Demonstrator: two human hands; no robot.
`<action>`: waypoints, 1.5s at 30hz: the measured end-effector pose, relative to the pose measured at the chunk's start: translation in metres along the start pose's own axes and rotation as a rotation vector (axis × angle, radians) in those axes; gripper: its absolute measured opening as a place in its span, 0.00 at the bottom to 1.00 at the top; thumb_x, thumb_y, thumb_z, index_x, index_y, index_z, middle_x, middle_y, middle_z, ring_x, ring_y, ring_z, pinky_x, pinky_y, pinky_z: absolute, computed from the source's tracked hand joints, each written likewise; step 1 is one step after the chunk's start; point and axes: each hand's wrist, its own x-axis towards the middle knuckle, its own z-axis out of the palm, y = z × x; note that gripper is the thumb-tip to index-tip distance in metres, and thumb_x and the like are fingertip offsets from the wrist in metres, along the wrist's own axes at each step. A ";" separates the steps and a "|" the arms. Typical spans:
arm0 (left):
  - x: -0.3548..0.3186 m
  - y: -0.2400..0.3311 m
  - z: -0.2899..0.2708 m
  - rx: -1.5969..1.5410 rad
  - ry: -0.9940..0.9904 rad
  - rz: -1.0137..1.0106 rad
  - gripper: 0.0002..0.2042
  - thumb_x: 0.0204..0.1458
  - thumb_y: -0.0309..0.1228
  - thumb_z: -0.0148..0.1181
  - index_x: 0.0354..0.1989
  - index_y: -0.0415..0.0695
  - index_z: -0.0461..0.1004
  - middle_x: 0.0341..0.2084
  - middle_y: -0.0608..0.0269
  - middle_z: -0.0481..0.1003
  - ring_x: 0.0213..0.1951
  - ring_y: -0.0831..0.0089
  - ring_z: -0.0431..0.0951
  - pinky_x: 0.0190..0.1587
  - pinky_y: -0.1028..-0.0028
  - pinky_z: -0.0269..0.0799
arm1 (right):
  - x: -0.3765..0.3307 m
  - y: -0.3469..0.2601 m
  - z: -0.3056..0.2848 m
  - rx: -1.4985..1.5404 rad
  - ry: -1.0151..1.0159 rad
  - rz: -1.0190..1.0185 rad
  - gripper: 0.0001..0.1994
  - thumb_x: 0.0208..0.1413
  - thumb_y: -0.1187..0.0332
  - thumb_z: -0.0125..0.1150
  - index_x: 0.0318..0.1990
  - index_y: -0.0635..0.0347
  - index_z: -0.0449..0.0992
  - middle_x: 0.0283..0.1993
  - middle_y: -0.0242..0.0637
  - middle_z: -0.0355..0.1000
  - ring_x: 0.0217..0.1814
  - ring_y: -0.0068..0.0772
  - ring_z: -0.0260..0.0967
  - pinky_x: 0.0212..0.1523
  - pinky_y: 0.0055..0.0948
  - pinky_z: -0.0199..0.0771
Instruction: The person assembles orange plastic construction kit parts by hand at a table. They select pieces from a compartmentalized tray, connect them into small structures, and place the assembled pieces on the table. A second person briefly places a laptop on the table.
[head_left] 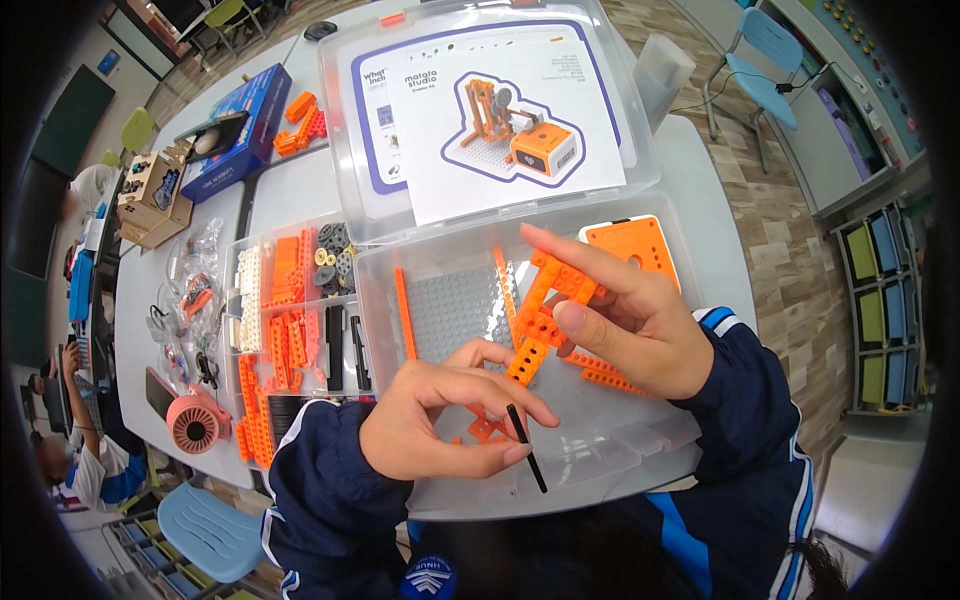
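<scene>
Between the thumb and fingers of my left hand is a thin black axle rod, slanting downward. My right hand grips an orange brick assembly made of joined studded blocks and a beam with holes. Both hands are above a clear plastic bin. In the bin lie a grey studded baseplate, an orange beam along its left side, and an orange-and-white box-shaped module behind my right hand. Small orange pieces show partly behind my left hand.
A sorting tray of orange, white, grey and black parts stands left of the bin. The bin's lid holds a printed sheet with a model picture. A pink fan, a blue box and bagged parts lie farther left.
</scene>
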 end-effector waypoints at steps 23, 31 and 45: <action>0.002 0.003 0.008 0.164 0.148 -0.073 0.06 0.39 0.23 0.74 0.27 0.42 0.84 0.42 0.59 0.86 0.36 0.77 0.70 0.65 0.61 0.52 | 0.001 0.005 -0.003 -0.017 0.026 -0.022 0.29 0.70 0.68 0.57 0.75 0.63 0.57 0.64 0.40 0.67 0.48 0.19 0.71 0.46 0.25 0.80; 0.003 0.004 0.008 0.193 0.170 -0.078 0.06 0.39 0.23 0.74 0.26 0.41 0.83 0.43 0.59 0.86 0.35 0.77 0.68 0.64 0.60 0.52 | 0.001 0.002 -0.004 -0.047 0.040 0.012 0.30 0.70 0.66 0.57 0.75 0.63 0.57 0.63 0.40 0.68 0.49 0.19 0.71 0.47 0.25 0.80; 0.003 0.002 0.007 0.188 0.131 -0.039 0.06 0.40 0.22 0.74 0.29 0.41 0.84 0.43 0.61 0.86 0.34 0.77 0.69 0.63 0.61 0.54 | 0.002 0.004 -0.002 -0.059 0.013 -0.056 0.30 0.70 0.67 0.57 0.75 0.63 0.56 0.63 0.39 0.68 0.48 0.18 0.69 0.49 0.24 0.76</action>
